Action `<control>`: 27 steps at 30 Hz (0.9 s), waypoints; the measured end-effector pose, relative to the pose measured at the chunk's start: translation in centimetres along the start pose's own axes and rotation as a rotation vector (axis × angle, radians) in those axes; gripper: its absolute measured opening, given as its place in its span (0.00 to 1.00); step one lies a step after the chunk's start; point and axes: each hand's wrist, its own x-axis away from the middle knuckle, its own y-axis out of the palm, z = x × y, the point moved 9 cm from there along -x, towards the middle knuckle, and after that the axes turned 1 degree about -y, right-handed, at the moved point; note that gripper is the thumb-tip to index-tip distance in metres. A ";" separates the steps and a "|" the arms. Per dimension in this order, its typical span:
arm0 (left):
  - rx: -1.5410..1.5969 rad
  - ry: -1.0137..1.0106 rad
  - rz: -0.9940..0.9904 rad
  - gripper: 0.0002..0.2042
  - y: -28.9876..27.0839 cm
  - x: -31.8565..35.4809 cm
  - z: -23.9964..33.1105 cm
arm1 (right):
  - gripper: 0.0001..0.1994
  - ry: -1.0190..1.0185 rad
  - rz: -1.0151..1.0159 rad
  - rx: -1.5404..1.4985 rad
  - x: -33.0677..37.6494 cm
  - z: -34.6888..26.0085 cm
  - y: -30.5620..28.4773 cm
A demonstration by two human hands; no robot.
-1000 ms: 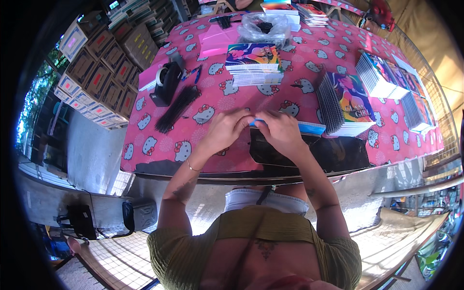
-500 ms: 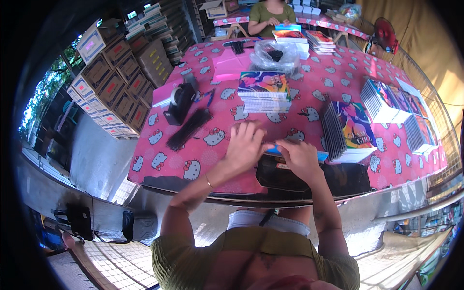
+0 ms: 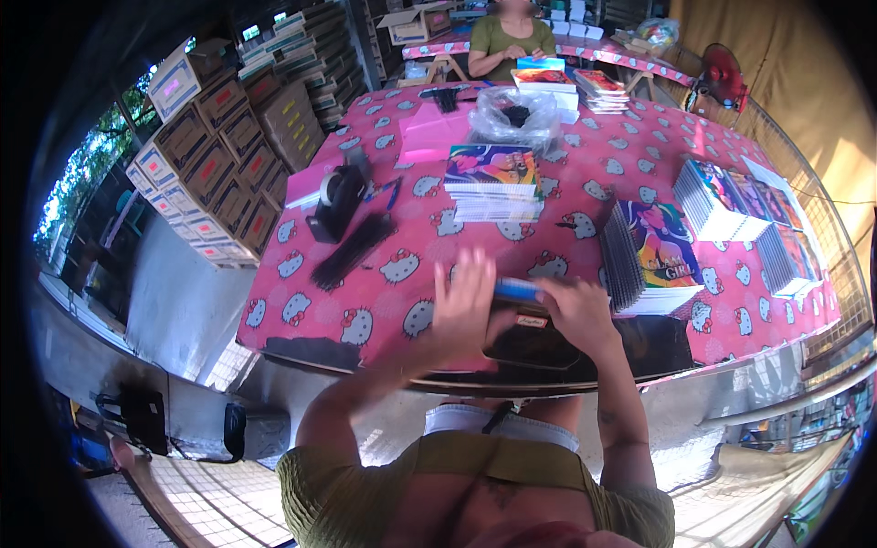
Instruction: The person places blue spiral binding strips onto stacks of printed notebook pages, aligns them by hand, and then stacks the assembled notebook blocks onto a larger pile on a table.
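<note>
Near the table's front edge, my right hand [image 3: 582,316] is closed on a notebook seen nearly edge-on, its blue side [image 3: 518,290] showing past my thumb. My left hand [image 3: 466,297] is at the notebook's left end, fingers stretched out and slightly smeared by motion; I cannot tell whether its palm touches the notebook. Under the hands lies a black flat device [image 3: 534,340] with a small label. Just right of my right hand stands a stack of spiral-bound notebooks [image 3: 660,242] with colourful covers. Farther ahead is another notebook stack [image 3: 493,183].
Left on the pink table [image 3: 365,297] are a black tape dispenser [image 3: 338,201] and a bundle of black binding strips [image 3: 353,251]. A plastic bag [image 3: 514,123] and pink sheets [image 3: 429,135] lie farther back. More notebooks [image 3: 722,201] stand right. Another person [image 3: 512,41] works opposite.
My left hand has gone from curled fingers by the notebook to stretched-out ones, a little nearer to me. My right hand keeps its hold, and the view has shifted slightly.
</note>
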 end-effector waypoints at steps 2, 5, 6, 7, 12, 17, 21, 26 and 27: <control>-0.087 0.041 0.039 0.42 -0.4 -4.8 -0.9 | 0.13 0.024 -0.028 -0.007 -0.5 0.4 0.7; -0.045 0.120 -0.046 0.43 1.6 -1.1 1.3 | 0.15 0.017 0.012 0.047 0.0 0.7 0.2; 0.006 0.146 -0.038 0.44 3.5 2.8 1.6 | 0.16 -0.008 0.058 0.060 0.2 0.7 0.3; 0.048 0.176 -0.031 0.44 4.3 4.4 1.5 | 0.15 -0.026 0.083 0.012 0.0 0.3 0.3; -0.258 0.082 0.041 0.44 1.5 -3.5 0.9 | 0.10 0.037 -0.009 -0.019 -0.1 0.7 0.9; -0.055 0.153 0.005 0.42 2.1 0.2 2.1 | 0.07 -0.010 0.024 0.042 -0.2 0.2 0.9; -0.119 0.184 -0.043 0.42 2.1 -1.7 2.6 | 0.07 -0.009 -0.007 0.033 0.1 0.1 0.9; -0.053 0.158 0.005 0.43 1.4 -4.6 1.9 | 0.10 -0.046 0.025 0.023 0.4 0.6 1.2; -0.132 0.104 0.091 0.44 0.3 -6.3 1.6 | 0.13 -0.050 0.033 0.004 0.3 0.5 0.9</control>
